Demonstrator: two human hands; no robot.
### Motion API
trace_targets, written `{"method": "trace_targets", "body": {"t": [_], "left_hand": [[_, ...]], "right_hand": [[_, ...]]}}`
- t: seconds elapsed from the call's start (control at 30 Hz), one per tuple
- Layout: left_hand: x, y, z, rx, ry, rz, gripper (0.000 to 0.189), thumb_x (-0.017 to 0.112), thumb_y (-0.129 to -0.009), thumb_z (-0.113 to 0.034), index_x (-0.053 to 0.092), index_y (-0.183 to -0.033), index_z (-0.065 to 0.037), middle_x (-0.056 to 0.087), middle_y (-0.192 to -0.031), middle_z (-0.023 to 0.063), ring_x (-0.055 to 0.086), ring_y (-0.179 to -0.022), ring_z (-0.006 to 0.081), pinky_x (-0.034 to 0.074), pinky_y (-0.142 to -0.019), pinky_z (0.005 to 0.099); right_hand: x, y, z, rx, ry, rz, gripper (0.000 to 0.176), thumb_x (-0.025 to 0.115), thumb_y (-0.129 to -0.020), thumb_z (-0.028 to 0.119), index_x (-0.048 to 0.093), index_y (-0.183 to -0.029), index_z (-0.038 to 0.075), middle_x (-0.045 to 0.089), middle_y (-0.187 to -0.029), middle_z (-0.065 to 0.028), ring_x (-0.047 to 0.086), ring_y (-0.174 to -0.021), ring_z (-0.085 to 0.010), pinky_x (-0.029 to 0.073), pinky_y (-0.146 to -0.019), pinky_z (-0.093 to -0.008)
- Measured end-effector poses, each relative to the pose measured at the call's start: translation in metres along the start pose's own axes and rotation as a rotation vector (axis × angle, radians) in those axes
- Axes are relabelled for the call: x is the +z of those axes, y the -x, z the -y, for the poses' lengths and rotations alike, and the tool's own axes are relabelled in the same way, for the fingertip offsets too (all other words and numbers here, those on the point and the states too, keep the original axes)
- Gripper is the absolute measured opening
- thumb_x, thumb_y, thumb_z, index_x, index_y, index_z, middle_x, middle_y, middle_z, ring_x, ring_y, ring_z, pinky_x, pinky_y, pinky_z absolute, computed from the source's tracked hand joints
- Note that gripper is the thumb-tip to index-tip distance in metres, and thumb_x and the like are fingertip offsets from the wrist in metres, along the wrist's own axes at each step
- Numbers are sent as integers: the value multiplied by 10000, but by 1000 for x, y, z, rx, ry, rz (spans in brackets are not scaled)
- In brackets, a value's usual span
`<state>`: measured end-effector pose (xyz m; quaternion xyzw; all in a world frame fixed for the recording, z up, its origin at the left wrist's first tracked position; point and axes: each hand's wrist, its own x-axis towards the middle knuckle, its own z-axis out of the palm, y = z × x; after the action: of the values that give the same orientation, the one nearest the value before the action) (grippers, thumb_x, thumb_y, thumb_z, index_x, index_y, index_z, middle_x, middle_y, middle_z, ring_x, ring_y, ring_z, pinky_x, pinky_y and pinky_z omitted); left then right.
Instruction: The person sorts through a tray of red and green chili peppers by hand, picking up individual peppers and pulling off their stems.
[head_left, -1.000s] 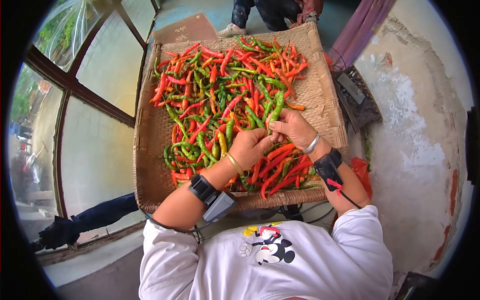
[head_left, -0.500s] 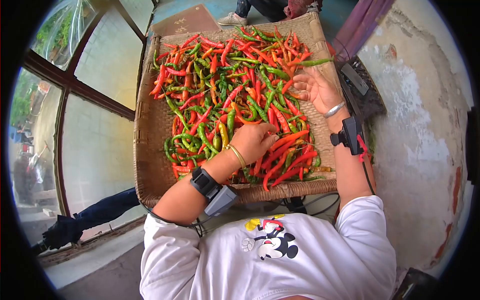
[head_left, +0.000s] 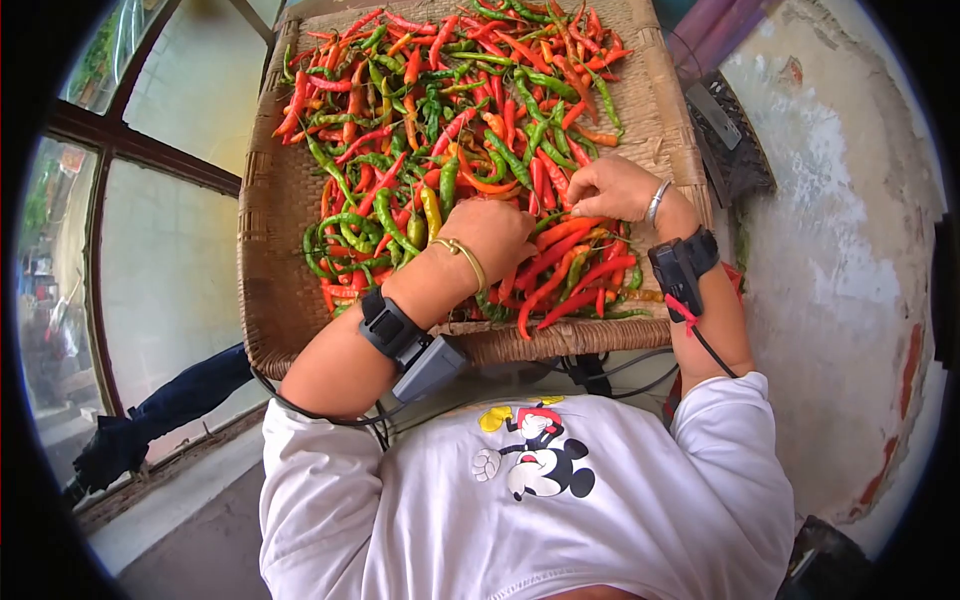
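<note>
The work in hand looks like picking through a heap of red, green and orange peppers [head_left: 440, 150], spread over a woven tray [head_left: 268, 300] that sits in front of the person and fills the upper middle of the view.

Both hands are down in the near part of the heap. The left hand [head_left: 492, 235] lies knuckles up on the peppers with its fingers curled under. Whether it has hold of one I cannot tell. The right hand [head_left: 612, 187] is just beside it, its fingers [head_left: 578, 195] drawn together and pinched on the peppers at the edge of the pile. It seems to grip one, though which one is hard to single out.

As I judge it, the step is the choosing and gripping of a single pepper. Lifting it free calls for a firm pinch near the stem, with the other hand steadying the tangled neighbours.

Much is hidden. The fingertips of both hands are buried or turned away, and the far rim of the tray is cut off at the top. A black crate [head_left: 735, 150] by the wall is partly out of view. A wrist strap [head_left: 385, 325] with a cable covers the left forearm.
</note>
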<state>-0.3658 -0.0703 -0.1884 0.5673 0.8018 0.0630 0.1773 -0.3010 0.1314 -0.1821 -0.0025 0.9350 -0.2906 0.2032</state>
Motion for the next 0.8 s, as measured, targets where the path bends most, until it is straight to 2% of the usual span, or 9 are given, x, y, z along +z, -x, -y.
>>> {"method": "trace_targets", "body": {"t": [0.07,0.17,0.33,0.43,0.53,0.6,0.63,0.73,0.8], "left_hand": [[1,-1,0,-23,-13,33,237,594,-716,-288,609,-865,-104,601,-734,116,585,-712,294,471,-618,398],[1,-1,2,-27,29,18,264,599,-710,-288,609,-900,-106,604,-738,118,586,-722,290,469,-638,392],[3,-1,4,-16,12,0,276,604,-704,-287,609,-915,-108,604,-743,122,585,-722,289,465,-644,386],[4,-2,5,-13,9,3,276,611,-699,-284,609,-906,-101,604,-744,124,584,-726,292,462,-646,389],[4,-1,4,18,85,-53,276,607,-717,-287,606,-903,-82,602,-731,121,580,-727,297,459,-648,383],[7,-1,3,109,300,-248,250,618,-733,-257,607,-887,-60,592,-700,119,582,-671,278,465,-612,347],[7,-3,3,111,301,-246,250,618,-733,-257,607,-887,-60,592,-700,119,582,-671,278,465,-612,347],[-1,-5,0,29,468,-180,259,588,-768,-310,616,-802,-55,598,-667,115,598,-658,249,473,-611,355],[-12,-4,-3,-188,822,39,188,608,-783,-188,606,-804,-1,569,-609,51,542,-542,96,436,-511,240]], "right_hand": [[5,0,1,-15,14,33,204,642,-661,162,606,-805,22,603,-739,-98,585,-693,-215,446,-619,-306],[14,-3,5,8,225,111,229,666,-635,253,640,-787,85,620,-791,-86,587,-774,-241,451,-669,-352],[19,1,14,14,361,75,243,682,-618,265,640,-781,90,615,-794,-81,579,-802,-252,449,-678,-357],[20,-3,10,44,359,53,221,674,-624,248,626,-746,69,610,-780,-89,580,-761,-243,450,-649,-342],[7,2,3,-43,163,69,166,641,-652,165,574,-728,33,542,-718,-67,542,-684,-193,424,-597,-303],[-5,11,5,-63,-194,40,118,609,-696,116,567,-746,18,544,-683,-24,513,-619,-102,413,-557,-239],[-11,16,12,-46,-313,39,99,588,-727,98,570,-775,13,542,-690,8,485,-611,-56,406,-551,-203],[-17,20,6,-25,-531,28,107,584,-734,107,574,-795,20,539,-677,17,488,-608,-54,407,-541,-198],[-23,25,6,-9,-563,29,100,569,-749,106,576,-805,24,540,-683,18,487,-600,-41,409,-532,-175]]}}
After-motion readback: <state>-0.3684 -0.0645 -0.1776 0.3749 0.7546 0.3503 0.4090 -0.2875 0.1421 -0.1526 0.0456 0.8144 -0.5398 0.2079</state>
